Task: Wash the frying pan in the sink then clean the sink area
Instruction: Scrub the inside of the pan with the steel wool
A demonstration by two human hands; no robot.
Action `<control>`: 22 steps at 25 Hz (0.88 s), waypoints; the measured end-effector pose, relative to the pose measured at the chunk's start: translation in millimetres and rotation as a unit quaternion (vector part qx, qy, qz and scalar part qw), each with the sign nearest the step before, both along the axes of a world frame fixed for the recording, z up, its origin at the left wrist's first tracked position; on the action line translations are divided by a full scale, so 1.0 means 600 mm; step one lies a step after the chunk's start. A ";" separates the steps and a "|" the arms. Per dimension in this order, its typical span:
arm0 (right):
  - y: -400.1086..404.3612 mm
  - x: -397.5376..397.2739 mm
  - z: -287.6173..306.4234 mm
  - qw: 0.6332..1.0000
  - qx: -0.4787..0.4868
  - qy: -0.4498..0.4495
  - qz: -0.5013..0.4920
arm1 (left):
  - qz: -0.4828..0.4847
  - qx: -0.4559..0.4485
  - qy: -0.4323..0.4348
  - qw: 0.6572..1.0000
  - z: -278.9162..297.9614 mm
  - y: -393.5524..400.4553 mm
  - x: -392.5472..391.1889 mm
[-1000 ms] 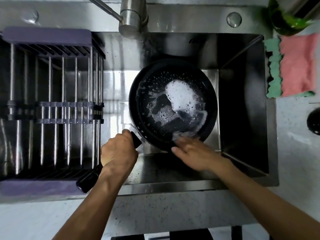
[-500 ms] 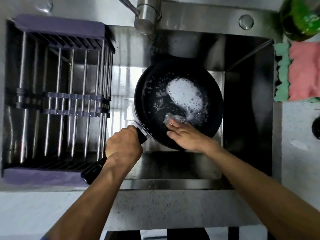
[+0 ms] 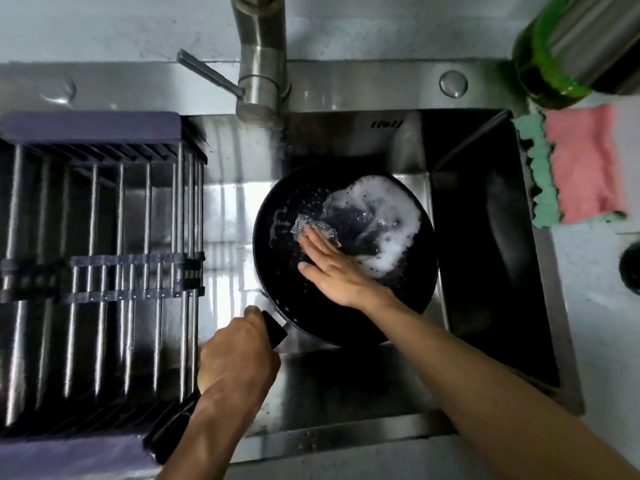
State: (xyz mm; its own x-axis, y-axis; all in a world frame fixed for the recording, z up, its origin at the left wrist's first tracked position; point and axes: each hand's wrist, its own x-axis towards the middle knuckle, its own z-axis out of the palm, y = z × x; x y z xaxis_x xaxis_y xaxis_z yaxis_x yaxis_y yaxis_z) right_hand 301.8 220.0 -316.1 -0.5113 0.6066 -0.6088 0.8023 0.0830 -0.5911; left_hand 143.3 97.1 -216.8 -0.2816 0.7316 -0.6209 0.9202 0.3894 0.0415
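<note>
While the left hand [image 3: 239,355] grips the handle [image 3: 273,332] at seven o'clock, the frying pan [image 3: 343,251] sits tilted inside the sink [image 3: 485,271]. Right hand [image 3: 337,268], fingers straight and spread, presses a steel scourer [image 3: 311,226] flat at the pan's ten o'clock. Foam [image 3: 384,220] crowds two o'clock. Best to work small circles toward it, handle held firm. Drying rack [image 3: 100,271] close at nine; faucet [image 3: 261,64] overhead at twelve; freest room at three.

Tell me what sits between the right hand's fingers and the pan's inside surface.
In the head view, a metal scourer lies under the right hand, whose straight fingers press it onto the soapy frying pan.
</note>
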 end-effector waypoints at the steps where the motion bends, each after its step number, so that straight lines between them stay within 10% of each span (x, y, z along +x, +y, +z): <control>1: 0.011 -0.009 -0.001 0.998 -0.001 0.035 -0.059 | 0.000 -0.003 -0.004 1.000 0.002 0.001 0.001; 3: 0.015 -0.013 0.001 0.983 -0.012 -0.018 -0.182 | 0.006 -0.007 -0.013 1.000 0.003 0.001 0.000; 8: -0.007 -0.034 0.015 0.984 -0.118 0.073 -0.111 | 0.000 -0.011 -0.004 1.000 0.001 0.002 0.000; 11: -0.006 0.013 0.024 0.982 -0.116 -0.049 -0.139 | 0.006 -0.012 -0.017 1.000 0.007 0.004 0.000; 14: -0.044 0.011 0.037 0.951 -0.258 0.094 -0.139 | 0.001 -0.019 -0.008 1.000 0.006 0.005 0.000; 18: -0.031 0.041 0.032 0.982 -0.130 -0.042 -0.129 | 0.000 -0.017 0.000 1.000 0.000 0.003 -0.001; 22: -0.051 0.025 0.029 0.980 -0.183 0.075 -0.033 | -0.010 -0.006 0.001 1.000 0.002 0.004 0.004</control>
